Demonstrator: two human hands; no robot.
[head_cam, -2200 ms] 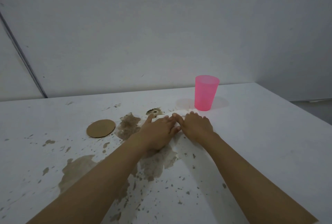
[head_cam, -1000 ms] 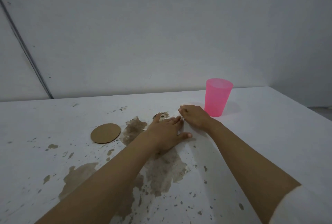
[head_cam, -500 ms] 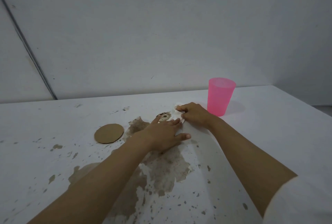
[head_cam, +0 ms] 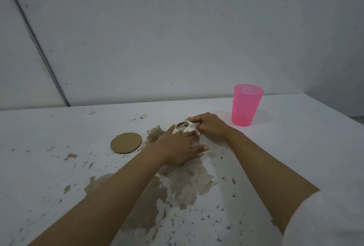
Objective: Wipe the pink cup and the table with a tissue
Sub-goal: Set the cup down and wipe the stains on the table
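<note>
A pink plastic cup (head_cam: pixel 247 107) stands upright on the white table (head_cam: pixel 295 147), right of both hands. A crumpled white tissue (head_cam: pixel 190 126) lies on the table left of the cup. My right hand (head_cam: pixel 211 126) grips the tissue with curled fingers, a short gap from the cup. My left hand (head_cam: pixel 177 146) lies flat on the table, its straight fingers pressing on the tissue's near edge. Most of the tissue is hidden under the two hands.
A round brown cardboard coaster (head_cam: pixel 126 142) lies left of my left hand. Brown patches of worn surface (head_cam: pixel 185 184) spread across the table's middle and left. A grey wall (head_cam: pixel 177 38) rises behind the table. The table's right edge runs past the cup.
My right hand has slid away from me and gathered the tissue into its curled fingers. My left hand has stayed flat in place. The view has shifted slightly left.
</note>
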